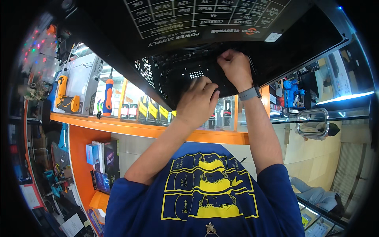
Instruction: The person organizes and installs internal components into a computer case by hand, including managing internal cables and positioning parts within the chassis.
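A black computer case (316, 43) fills the top of the view. A black power supply box (177, 23) with a white printed table sits in it. My left hand (197, 100) lies palm-down on the perforated black panel (185, 73), its fingers bent and pressing on the metal. My right hand (236, 66) is closed in a fist at the panel's upper edge, just under the power supply. What its fingers pinch is hidden. A grey watch (250, 94) sits on that wrist. My blue shirt with a yellow print (209, 193) fills the lower middle.
An orange-edged glass counter (130, 128) runs below the case, with small boxed goods behind the glass. On it stand an orange and blue screwdriver (108, 96), an orange power tool (63, 94) and a grey box (85, 79). Boxes (102, 158) stack lower left.
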Action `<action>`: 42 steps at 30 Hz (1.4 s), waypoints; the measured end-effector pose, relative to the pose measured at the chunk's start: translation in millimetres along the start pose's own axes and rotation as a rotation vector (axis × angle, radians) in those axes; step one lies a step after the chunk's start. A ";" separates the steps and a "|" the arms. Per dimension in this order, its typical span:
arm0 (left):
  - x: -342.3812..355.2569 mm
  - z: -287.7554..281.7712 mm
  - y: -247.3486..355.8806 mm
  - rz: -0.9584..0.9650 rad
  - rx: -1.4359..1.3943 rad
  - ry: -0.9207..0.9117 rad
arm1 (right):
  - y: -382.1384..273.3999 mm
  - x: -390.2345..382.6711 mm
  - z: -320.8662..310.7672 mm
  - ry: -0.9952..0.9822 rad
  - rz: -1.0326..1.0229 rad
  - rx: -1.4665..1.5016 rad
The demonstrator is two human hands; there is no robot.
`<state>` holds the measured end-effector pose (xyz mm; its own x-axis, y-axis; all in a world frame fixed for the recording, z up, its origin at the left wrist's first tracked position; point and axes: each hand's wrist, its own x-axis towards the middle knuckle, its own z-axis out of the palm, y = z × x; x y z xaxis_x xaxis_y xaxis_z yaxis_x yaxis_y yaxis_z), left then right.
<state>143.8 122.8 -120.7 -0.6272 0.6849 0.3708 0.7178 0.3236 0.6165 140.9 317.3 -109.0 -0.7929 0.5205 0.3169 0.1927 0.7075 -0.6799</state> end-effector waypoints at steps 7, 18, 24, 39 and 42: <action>1.0 2.2 -0.2 0.066 0.037 0.014 | 1.5 11.0 -4.0 -0.102 0.087 -0.009; -1.0 4.3 -2.2 0.060 0.098 0.005 | 1.6 26.3 -1.8 -0.177 0.036 -0.189; -0.7 3.4 -2.1 0.052 0.091 -0.028 | 9.1 29.9 0.1 -0.157 0.038 -0.189; -2.9 -4.5 -6.1 0.218 0.093 -0.209 | 0.4 6.8 -0.1 -0.152 0.324 0.327; -2.5 -4.9 -7.4 0.244 0.074 -0.256 | 7.2 7.3 5.2 -0.116 0.316 0.330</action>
<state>138.6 115.4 -122.7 -0.3455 0.8859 0.3094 0.8627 0.1701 0.4762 133.5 323.7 -115.1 -0.7877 0.6160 -0.0025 0.2558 0.3234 -0.9110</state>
